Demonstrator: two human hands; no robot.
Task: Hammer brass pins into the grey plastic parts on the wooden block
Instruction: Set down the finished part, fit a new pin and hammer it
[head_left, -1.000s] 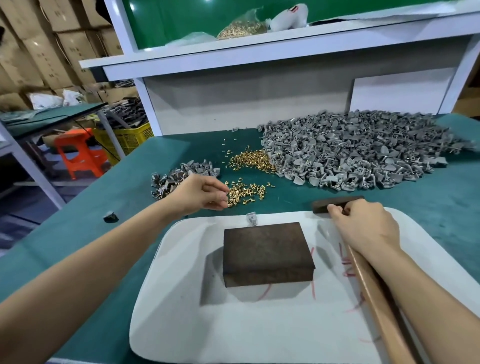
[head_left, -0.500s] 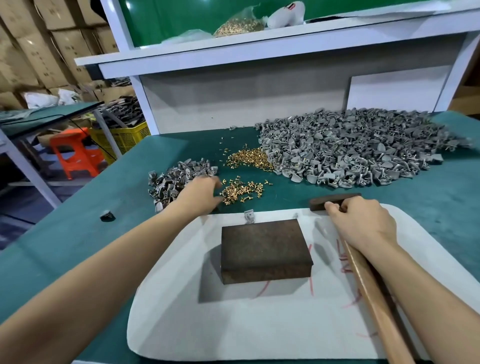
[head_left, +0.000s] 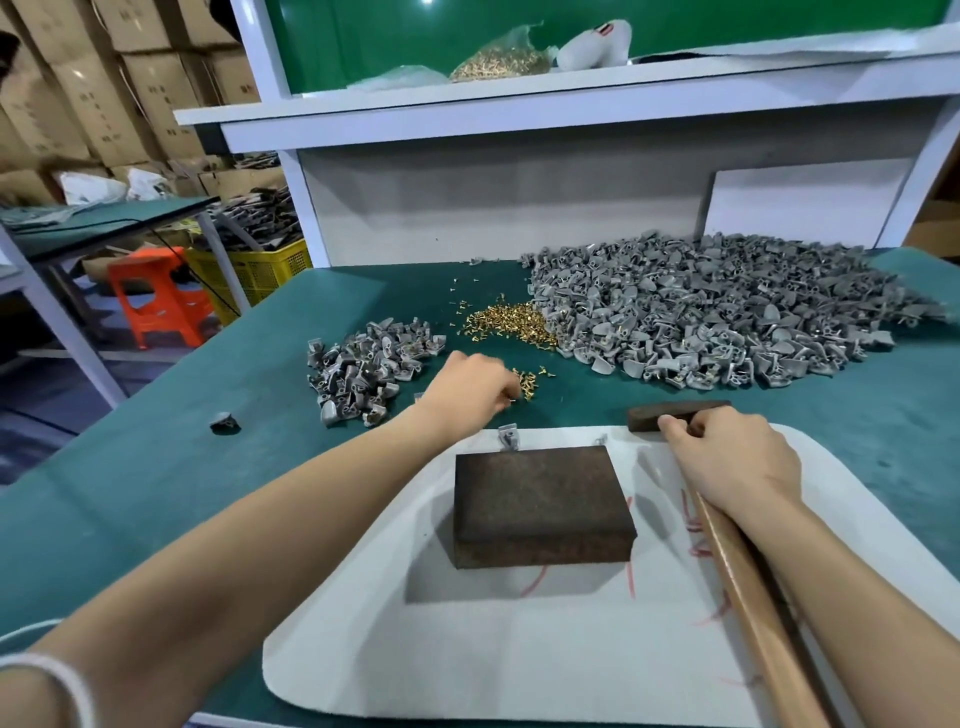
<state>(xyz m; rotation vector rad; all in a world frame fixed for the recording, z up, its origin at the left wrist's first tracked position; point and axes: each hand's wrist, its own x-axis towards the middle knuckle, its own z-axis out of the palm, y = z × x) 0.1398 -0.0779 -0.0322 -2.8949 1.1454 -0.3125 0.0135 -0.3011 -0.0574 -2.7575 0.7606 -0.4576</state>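
Factory assembly workshop, green surface with bulk grey parts, brass pins, stacked cartons, crate

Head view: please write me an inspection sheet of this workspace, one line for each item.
Surface: green bench mat, white pad on it.
Job's things: wooden block on pad, top bare; brass pins in two piles; grey parts in two heaps.
Clutter: one lone grey part at left.
Hands: left hand fingers curled at the near pins, hold unclear; right hand grips hammer.
Cables: thin dark line by yellow crate, perhaps a cable.
Surroundings: shelf above, cartons, orange stool.
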